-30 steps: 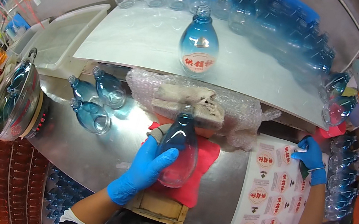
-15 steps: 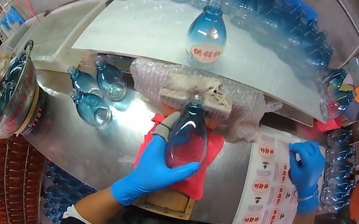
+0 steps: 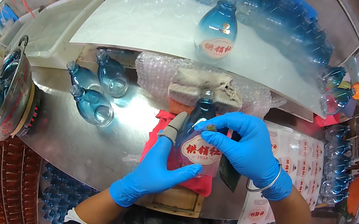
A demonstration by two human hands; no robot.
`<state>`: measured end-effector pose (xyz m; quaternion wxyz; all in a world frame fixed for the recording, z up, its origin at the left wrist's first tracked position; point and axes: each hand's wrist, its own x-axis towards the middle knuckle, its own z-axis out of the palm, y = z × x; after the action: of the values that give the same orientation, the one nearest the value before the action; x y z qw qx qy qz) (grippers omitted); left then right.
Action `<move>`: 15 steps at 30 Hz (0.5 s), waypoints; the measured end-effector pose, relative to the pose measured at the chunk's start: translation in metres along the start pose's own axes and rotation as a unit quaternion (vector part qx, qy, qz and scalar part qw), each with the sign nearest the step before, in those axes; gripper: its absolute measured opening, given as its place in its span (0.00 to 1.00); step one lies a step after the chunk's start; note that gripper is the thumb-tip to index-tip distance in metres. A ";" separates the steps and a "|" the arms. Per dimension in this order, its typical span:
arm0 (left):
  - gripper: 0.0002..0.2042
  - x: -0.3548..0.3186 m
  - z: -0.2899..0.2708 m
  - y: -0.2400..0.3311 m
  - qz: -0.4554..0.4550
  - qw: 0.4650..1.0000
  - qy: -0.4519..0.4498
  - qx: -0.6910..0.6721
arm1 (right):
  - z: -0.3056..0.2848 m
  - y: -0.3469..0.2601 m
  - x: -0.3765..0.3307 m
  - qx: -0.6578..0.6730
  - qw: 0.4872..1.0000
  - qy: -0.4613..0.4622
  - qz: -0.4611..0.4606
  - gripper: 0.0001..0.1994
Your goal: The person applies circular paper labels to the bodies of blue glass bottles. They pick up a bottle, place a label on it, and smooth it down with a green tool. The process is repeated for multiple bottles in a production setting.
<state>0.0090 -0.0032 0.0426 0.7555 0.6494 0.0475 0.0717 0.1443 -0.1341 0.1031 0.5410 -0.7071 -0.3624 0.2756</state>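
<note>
Bottle (image 3: pixel 201 110) lies on red cloth (image 3: pixel 203 186), neck toward 12 o'clock, base toward 6. Left hand (image 3: pixel 149 173) grips it from 8 o'clock, thumb near the base. Right hand (image 3: pixel 250 146), at 3 o'clock, pinches label (image 3: pixel 201 151) by its upper edge; adhesion cannot be told.

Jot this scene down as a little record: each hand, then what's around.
Left hand: blue glove, steadying the held bottle
Right hand: blue glove, pinching a red-lettered label over that bottle
Beneath: red cloth
Left side: three blue bottles on a metal table
Right side: label sheet
Beyond: upright labelled bottle
</note>
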 end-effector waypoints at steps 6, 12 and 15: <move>0.47 -0.001 -0.005 -0.008 -0.021 1.000 0.000 -0.008 | 0.005 0.007 0.014 -0.062 0.990 0.125 -0.025 0.08; 0.38 0.013 -0.016 0.004 -0.063 0.993 -0.001 -0.101 | 0.014 0.022 -0.024 0.077 0.970 0.213 0.085 0.13; 0.27 0.038 -0.011 0.020 -0.130 0.985 0.012 -0.110 | 0.044 0.040 -0.057 0.159 0.958 0.191 0.141 0.16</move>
<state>0.0437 0.0170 0.0612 0.8245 0.5499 0.1323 -0.0140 0.0857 -0.1614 0.0532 0.6614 -0.6952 -0.1004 0.2629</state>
